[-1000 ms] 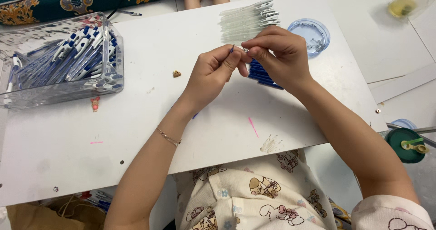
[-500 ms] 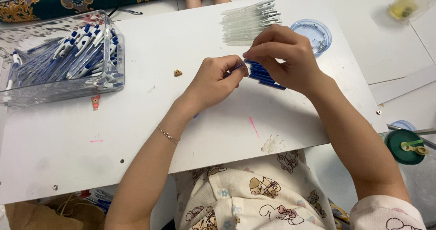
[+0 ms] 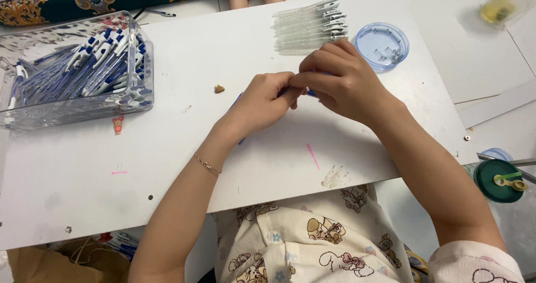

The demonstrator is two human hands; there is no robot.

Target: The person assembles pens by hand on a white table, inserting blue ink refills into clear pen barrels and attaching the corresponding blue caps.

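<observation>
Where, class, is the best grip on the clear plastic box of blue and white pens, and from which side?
Grip the clear box by its two short end walls, coming down from above with both hands. Its walls are upright and smooth, the top is open, and it is heaped with pens, so a one-sided hold would probably tip it.

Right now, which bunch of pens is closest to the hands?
The row of clear pen barrels just above the right hand. The blue-and-white pens sit in a plastic box far left.
</observation>
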